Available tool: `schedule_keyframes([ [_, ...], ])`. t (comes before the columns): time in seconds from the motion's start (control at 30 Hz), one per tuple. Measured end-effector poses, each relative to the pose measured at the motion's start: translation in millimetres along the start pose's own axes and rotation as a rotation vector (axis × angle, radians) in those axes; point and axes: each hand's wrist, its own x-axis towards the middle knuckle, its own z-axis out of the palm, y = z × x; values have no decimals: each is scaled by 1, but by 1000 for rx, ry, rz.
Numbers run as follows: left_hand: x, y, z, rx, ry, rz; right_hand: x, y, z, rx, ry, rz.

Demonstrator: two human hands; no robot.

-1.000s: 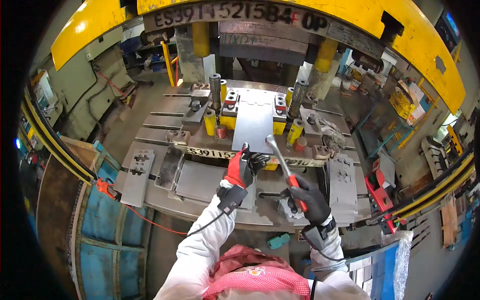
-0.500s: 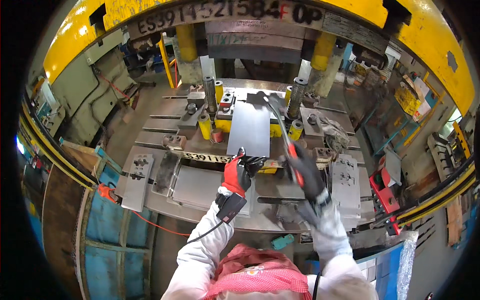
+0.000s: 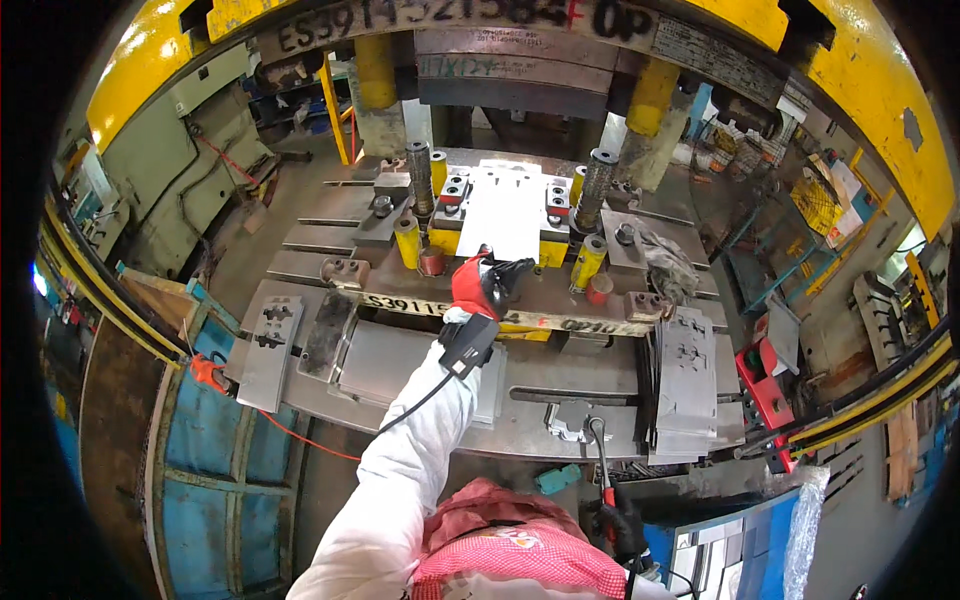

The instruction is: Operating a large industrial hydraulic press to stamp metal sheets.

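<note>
My left hand [image 3: 487, 285], in a red and black glove, is closed on the near edge of a bright flat metal sheet [image 3: 505, 215]. The sheet lies on the die [image 3: 556, 250] between the guide posts, its far part small-holed. Down at the lower right, my right hand [image 3: 622, 525], in a dark glove, grips a long metal tool [image 3: 604, 470] with a red handle and a rounded tip. That tip is beside small irregular metal pieces [image 3: 570, 420] at the table's front edge; I cannot tell whether they touch.
A ribbed guide post [image 3: 596, 190] stands right of the sheet, with another [image 3: 419, 180] on the left. The upper press block [image 3: 515, 75] hangs beyond. Metal sheets are stacked at the right [image 3: 685, 390] and left front [image 3: 395, 370]. A red box [image 3: 765, 390] stands at the right.
My right hand and its tool have swung from over the die down to the near right. The sheet has moved farther onto the die with my left hand. A dark piece at its far end is gone.
</note>
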Motion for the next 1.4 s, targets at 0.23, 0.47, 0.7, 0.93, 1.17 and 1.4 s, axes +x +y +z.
schedule_keyframes([
  [0.23, 10, -49, 0, -35, 4, 10, -8, 0, 1, 26, 60, 19],
  [0.47, -1, 23, 6, -287, 167, -84, 1, 12, -1, 162, 1, -81],
  [0.7, -92, 184, -15, -687, 431, -568, -7, -8, 33, 117, -24, -238],
  [0.93, -268, 189, -93, -8, 971, -281, -19, 3, 68, 145, -101, -148],
  [1.17, -354, 106, -159, 1398, 370, -628, -30, 5, 90, 32, -53, -160],
  [1.4, -360, 103, -159, 1298, 278, -702, -36, 20, 91, -3, -14, -136],
])
